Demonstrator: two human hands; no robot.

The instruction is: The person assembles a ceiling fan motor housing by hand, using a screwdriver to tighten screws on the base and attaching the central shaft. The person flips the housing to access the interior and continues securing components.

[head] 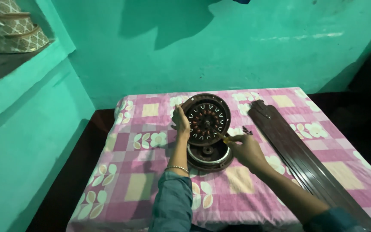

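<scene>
We have the fan motor (206, 119) tipped up on edge near the middle of the table (151, 189), its winding face turned toward us so the ring of coils and the hub show plainly. Our left hand (180, 123) is wrapped around its rim at about 9 o'clock, propping the disc so that it stays tilted rather than dropping flat. Just below it, at 6 o'clock, the cover (209, 155) lies open side up on the pink checked cloth (142, 141), and the tilted motor seems to lean over its far edge.

Our right hand (245, 150) is closed around a slim tool (226, 137) with a yellowish handle, its tip aimed at the motor's rim at roughly 5 o'clock; we cannot tell exactly what the tip touches. Dark fan blades (297, 150) lie stacked to the right, at 3 o'clock, well apart from the motor.
</scene>
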